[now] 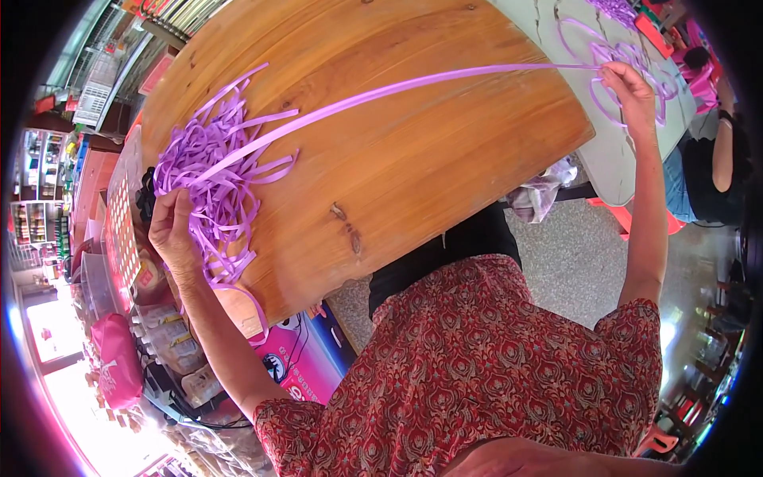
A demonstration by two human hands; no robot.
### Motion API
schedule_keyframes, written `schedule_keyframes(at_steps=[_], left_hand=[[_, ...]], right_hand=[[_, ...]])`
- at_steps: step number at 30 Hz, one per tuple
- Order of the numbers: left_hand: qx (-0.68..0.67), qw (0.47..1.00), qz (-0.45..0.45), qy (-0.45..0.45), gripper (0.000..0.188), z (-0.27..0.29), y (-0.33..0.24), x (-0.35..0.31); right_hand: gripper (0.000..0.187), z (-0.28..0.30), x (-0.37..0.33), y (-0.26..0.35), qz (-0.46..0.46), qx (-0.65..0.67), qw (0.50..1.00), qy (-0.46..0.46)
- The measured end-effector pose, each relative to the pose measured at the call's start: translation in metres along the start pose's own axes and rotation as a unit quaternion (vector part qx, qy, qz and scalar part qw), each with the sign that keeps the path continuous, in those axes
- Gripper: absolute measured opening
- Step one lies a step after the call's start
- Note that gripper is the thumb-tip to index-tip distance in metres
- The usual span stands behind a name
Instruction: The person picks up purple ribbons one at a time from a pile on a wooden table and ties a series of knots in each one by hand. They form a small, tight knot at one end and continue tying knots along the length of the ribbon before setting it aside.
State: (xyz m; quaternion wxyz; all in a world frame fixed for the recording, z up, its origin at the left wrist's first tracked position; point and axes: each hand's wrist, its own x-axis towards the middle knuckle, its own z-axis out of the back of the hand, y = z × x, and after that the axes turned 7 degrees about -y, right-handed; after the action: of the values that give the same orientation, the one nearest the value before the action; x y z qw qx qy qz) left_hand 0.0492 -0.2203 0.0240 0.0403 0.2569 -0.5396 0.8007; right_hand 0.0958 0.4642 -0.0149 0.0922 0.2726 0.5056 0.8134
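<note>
A long purple ribbon (381,94) stretches in a shallow arc over the wooden table (429,175), held at both ends. My left hand (172,226) pinches it at the left, beside a tangled heap of cut purple ribbon strips (214,159) on the table. Out at the far right, my right hand (630,91) pinches the other end with closed fingers. Just behind that hand, loose loops of purple ribbon (598,48) lie on a pale table (608,159).
Plastic-wrapped goods (171,342) and a pink pouch (118,362) crowd the left side. A pink box (298,366) stands below the table's near edge. At the right sits another person (711,175) in dark clothing. A crumpled cloth (540,192) hangs between the tables.
</note>
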Motion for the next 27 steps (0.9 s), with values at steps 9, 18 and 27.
schedule_keyframes(at_steps=[9,18,27], left_hand=[[-0.455,0.877,0.152,0.017,0.008,-0.029,0.009,0.002],[-0.713,0.665,0.203,-0.090,0.020,-0.077,0.007,0.020],[-0.441,0.886,0.146,0.003,0.009,-0.123,-0.043,-0.019]], right_hand=[[0.016,-0.007,0.000,-0.008,-0.121,0.325,0.938,0.006],[0.026,-0.030,-0.002,0.003,-0.198,0.632,0.747,0.054],[0.029,-0.033,0.011,0.005,-0.119,0.691,0.708,0.079]])
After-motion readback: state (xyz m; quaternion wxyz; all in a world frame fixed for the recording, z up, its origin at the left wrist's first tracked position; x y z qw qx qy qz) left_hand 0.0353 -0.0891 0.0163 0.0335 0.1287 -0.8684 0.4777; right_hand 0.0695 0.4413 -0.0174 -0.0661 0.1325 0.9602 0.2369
